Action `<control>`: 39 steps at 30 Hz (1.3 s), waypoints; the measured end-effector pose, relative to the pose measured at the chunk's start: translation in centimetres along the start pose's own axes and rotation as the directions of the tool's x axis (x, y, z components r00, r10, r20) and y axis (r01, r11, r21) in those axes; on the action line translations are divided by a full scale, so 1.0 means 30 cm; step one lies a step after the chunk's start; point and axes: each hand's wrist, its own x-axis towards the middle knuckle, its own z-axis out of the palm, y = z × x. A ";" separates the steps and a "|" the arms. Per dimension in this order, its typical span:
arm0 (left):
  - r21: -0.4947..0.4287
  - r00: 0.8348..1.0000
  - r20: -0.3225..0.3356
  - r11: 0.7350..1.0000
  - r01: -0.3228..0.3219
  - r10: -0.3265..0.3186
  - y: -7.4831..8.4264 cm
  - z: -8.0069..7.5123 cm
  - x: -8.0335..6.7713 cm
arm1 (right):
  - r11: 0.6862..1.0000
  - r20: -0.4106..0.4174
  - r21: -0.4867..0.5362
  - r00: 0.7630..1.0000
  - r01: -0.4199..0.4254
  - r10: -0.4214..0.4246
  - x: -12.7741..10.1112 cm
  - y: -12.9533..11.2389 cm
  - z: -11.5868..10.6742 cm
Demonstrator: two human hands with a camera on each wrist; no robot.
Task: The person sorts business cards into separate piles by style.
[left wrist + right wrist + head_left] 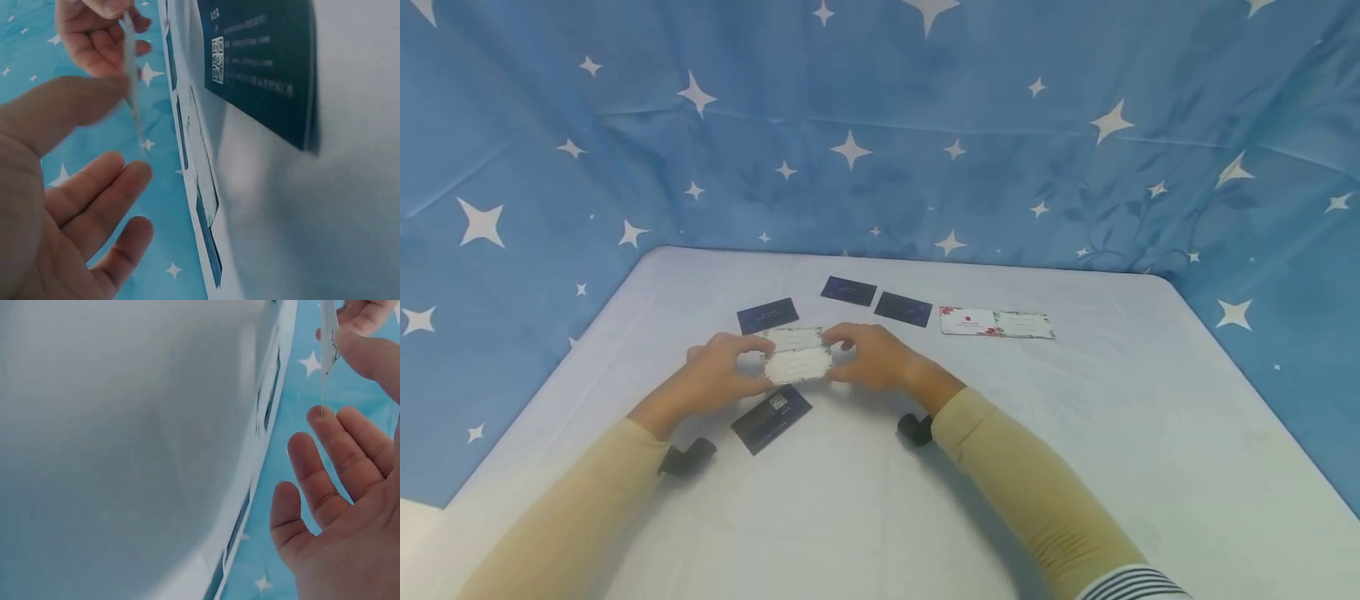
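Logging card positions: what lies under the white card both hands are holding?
The left hand and right hand pinch the white card above the table. Behind it, another white card peeks out. Nearer, a dark card lies flat. Directly underneath is hidden.

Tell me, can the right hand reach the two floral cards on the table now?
Probably yes. The floral cards lie in the open, with bare table between, but the right hand holds a white card.

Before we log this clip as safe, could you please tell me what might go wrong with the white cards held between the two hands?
1. The left hand and right hand hold the white cards only by the edges, so one might slip.
2. A dropped card could land on the dark card just below, possibly shifting it.
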 end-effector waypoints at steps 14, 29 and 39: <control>-0.055 0.991 -0.045 0.991 -0.126 0.123 0.113 0.071 0.113 | 0.997 -0.092 0.035 0.993 -0.065 0.068 -0.142 0.113 -0.125; -0.087 0.983 0.013 0.979 -0.182 0.184 0.371 0.153 0.401 | 0.978 -0.259 0.012 0.945 -0.206 0.202 -0.293 0.283 -0.312; -0.096 0.980 0.025 0.976 -0.195 0.198 0.527 0.268 0.571 | 0.958 -0.282 -0.007 0.920 -0.286 0.273 -0.387 0.416 -0.449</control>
